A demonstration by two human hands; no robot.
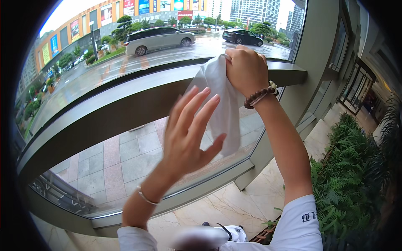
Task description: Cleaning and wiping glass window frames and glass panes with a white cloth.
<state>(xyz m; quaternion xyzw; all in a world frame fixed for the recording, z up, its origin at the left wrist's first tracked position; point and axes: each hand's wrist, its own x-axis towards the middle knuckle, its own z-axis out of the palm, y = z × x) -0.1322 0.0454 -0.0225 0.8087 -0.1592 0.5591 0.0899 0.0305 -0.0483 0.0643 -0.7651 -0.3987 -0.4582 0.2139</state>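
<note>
A white cloth (225, 113) hangs down from my right hand (248, 70), which is closed in a fist around its top end. That fist is raised in front of the window, just above the metal crossbar (134, 102). My left hand (187, 131) is lifted before the cloth's left side, its fingers spread and slightly blurred. Nothing shows in the left palm. Whether its fingertips touch the cloth I cannot tell. A beaded bracelet circles my right wrist, and a thin bangle my left.
The window frame (320, 46) rises on the right, with green ferns (345, 167) beside it. Below lies a marble floor (201, 198). Through the glass are paving, a wet road, a white minivan (161, 39) and a black car (242, 37).
</note>
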